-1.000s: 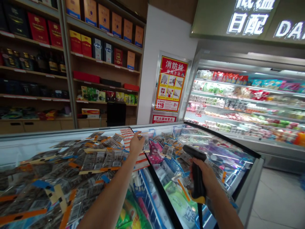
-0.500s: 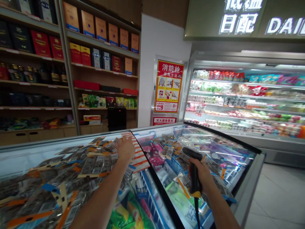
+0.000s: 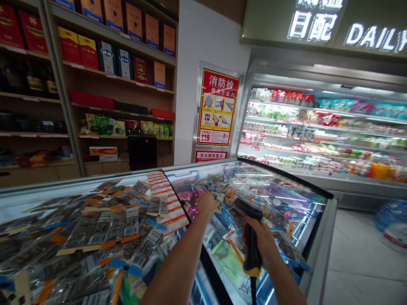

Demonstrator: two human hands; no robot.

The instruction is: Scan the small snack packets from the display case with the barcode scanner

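Observation:
My right hand (image 3: 261, 238) is wrapped around the grip of a black and yellow barcode scanner (image 3: 252, 241), whose head points up and left and whose cord hangs down. My left hand (image 3: 206, 204) reaches to the packets on the right-hand glass lid; its fingertips are hidden behind the hand, so their grip cannot be made out. Close beside it lies a small clear packet (image 3: 219, 201) with a printed label. More packets (image 3: 219, 184) lie beyond. A large heap of similar packets (image 3: 104, 224) with orange and blue card tops covers the left lid.
A striped orange and white sheet (image 3: 165, 199) lies beside the black lid edge (image 3: 213, 271). Under the glass of the chest freezer (image 3: 318, 250) are baskets and bagged goods. Behind stand shelves of boxes (image 3: 108, 55), a fire-hydrant poster (image 3: 219, 108) and a lit chiller (image 3: 286, 127). Wrapped bottles (image 3: 396, 224) stand right.
My left hand has moved right, from the striped sheet to the packets on the right lid. A packet now shows on the sheet. The view has turned right; the scanner remains in my right hand.

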